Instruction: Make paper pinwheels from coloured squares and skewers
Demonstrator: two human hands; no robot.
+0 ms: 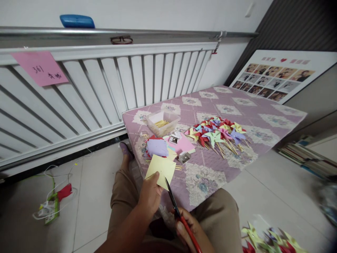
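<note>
My left hand [152, 191] pinches a pale yellow paper square [163, 168] near its lower edge, thumb on top. A small dark dot shows near the sheet's middle. In my right hand [191, 230] is a pair of scissors [172, 197] with red handles and dark blades. The blade tips overlap the sheet at its lower right; whether they have cut into it I cannot tell. Just beyond lie a stack of lilac paper squares [157, 147], pink paper sheets [185, 144] and a small open box [184, 158] of metal bits.
Finished paper pinwheels [216, 135] on sticks lie right of a clear plastic tub [163, 123] holding wooden sticks. A floral cloth [202, 182] covers the table. More pinwheels [271, 239] are at lower right. A radiator [105, 77] runs behind; a power strip [52, 209] lies on the floor.
</note>
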